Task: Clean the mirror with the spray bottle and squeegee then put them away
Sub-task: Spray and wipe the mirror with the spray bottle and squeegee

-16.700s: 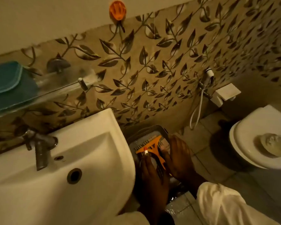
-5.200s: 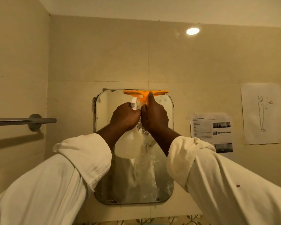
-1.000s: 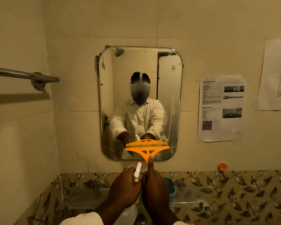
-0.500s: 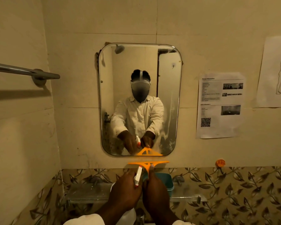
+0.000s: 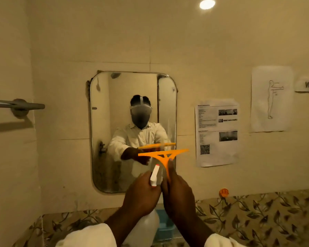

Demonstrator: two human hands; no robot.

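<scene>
A rounded rectangular mirror [image 5: 114,107] hangs on the cream wall ahead. My right hand [image 5: 178,195] grips the handle of an orange squeegee [image 5: 163,155], whose blade is level in front of the mirror's lower right part. I cannot tell whether the blade touches the glass. My left hand [image 5: 142,195] holds a white spray bottle [image 5: 154,174] by its neck, nozzle pointing up toward the mirror. The bottle's pale body [image 5: 150,223] hangs below my hand. The glass reflects me and both tools.
A metal towel bar [image 5: 18,104] juts from the left wall. Printed sheets [image 5: 217,132] and a figure drawing [image 5: 272,98] are taped right of the mirror. An orange hook [image 5: 223,192] sits above the leaf-patterned tiles [image 5: 257,216]. A teal container [image 5: 163,227] shows below my hands.
Both hands have risen from below the mirror's bottom edge, bringing the squeegee back up in front of the lower right glass. The view has tilted upward, showing the ceiling light.
</scene>
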